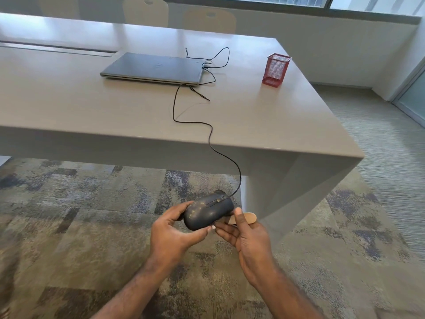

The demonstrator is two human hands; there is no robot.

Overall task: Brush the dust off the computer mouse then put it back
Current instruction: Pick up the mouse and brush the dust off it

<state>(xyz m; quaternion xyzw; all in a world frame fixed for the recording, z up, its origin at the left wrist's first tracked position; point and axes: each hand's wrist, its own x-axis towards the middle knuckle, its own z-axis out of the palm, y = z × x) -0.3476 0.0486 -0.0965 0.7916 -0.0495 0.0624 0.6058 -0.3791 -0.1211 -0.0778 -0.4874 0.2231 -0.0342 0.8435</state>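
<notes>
A black wired computer mouse [208, 211] with pale dust specks on its shell is held off the table, in front of its near edge and above the carpet. My left hand [171, 233] grips the mouse from the left and below. My right hand [247, 238] sits just right of the mouse, holding a brush by its light wooden handle [247, 218]; the bristles are hidden behind the mouse. The mouse's black cable [210, 137] runs up over the table edge to a closed grey laptop [153, 68].
The grey table [287, 125] carries the laptop and a red mesh pen holder [276, 69] at the far right. Chairs [146, 10] stand behind the table. Patterned carpet [92, 215] lies under my hands. A window runs along the far wall.
</notes>
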